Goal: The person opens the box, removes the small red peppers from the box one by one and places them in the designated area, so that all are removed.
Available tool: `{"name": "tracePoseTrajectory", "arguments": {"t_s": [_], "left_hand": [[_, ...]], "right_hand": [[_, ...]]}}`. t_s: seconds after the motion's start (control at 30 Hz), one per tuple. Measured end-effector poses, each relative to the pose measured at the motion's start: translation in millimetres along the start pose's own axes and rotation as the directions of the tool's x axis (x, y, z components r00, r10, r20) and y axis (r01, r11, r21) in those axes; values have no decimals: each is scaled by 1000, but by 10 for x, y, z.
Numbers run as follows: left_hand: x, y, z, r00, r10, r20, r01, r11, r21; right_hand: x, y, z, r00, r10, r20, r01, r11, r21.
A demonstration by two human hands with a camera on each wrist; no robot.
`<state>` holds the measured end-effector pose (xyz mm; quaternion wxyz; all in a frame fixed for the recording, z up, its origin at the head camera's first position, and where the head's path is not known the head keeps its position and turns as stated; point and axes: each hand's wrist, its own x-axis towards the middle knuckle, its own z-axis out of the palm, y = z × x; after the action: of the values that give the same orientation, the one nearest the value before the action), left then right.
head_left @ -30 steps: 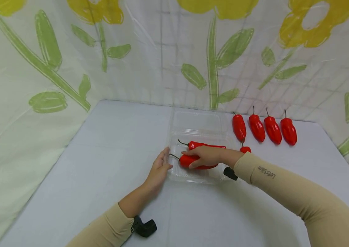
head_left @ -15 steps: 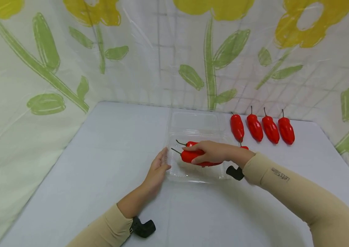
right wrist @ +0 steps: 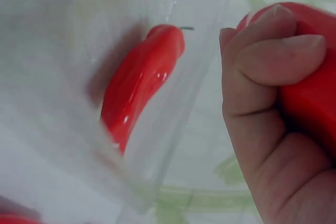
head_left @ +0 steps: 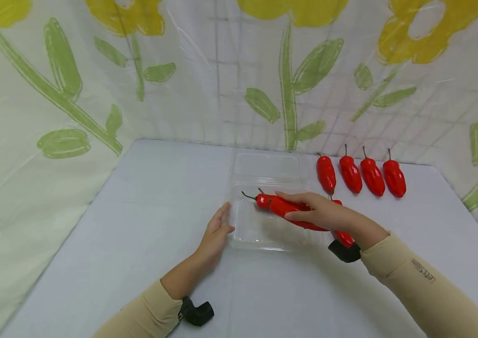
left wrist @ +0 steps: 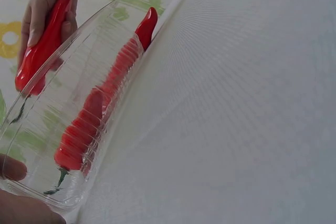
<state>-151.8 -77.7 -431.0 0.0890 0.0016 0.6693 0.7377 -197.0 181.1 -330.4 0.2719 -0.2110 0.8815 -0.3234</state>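
Note:
A clear plastic container (head_left: pixel 256 232) stands on the table with its hinged lid folded back. My left hand (head_left: pixel 213 234) grips the container's left side; in the left wrist view its fingertips show at the rim. One red chili pepper (right wrist: pixel 142 72) lies inside, toward the back wall. My right hand (head_left: pixel 325 211) holds a second red chili pepper (head_left: pixel 287 209) above the container, stem pointing left and away. In the right wrist view the fingers curl round this pepper, which looks raised clear of the one inside.
Several red peppers (head_left: pixel 373 177) lie in a row at the table's back right. Another pepper (head_left: pixel 343 238) lies right of the container, partly hidden by my right wrist. A flowered sheet (head_left: pixel 201 94) hangs behind the table.
My right hand has lifted the chili pepper from the container's front part and carried it right and up. The left hand stays at the container's side.

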Motion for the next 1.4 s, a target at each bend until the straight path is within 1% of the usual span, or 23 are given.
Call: {"name": "tracePoseTrajectory", "arguments": {"t_s": [0.13,0.3,0.43,0.57,0.8,1.0,1.17,1.27,1.4], "left_hand": [[0,0,10,1000,-6,3,6,1000,-1],[2,1,9,1000,-14,1,14,1000,4],[3,3,8,1000,-19,5,19,1000,0],[4,-1,12,1000,-21,6,21,1000,1],[4,10,16,1000,-24,8,24,1000,0],[3,18,8,999,-28,15,28,1000,0],[5,20,11,999,-28,18,28,1000,-8],[9,22,12,1000,-27,16,27,1000,-12],[11,21,16,1000,-28,11,28,1000,-9]], "right_hand": [[-130,114,-46,995,35,-95,-32,999,33],[-250,255,-77,980,64,-190,-43,993,110],[-360,359,-95,963,93,-254,-54,986,157],[-477,470,-126,941,119,-318,-60,980,188],[-623,686,-161,893,171,-415,-76,969,235],[-668,832,-184,858,247,-451,-119,949,293],[-687,955,-201,825,293,-484,-147,937,318],[-686,1012,-190,797,326,-508,-157,925,347],[-680,1068,-155,747,380,-545,-176,904,389]]}}
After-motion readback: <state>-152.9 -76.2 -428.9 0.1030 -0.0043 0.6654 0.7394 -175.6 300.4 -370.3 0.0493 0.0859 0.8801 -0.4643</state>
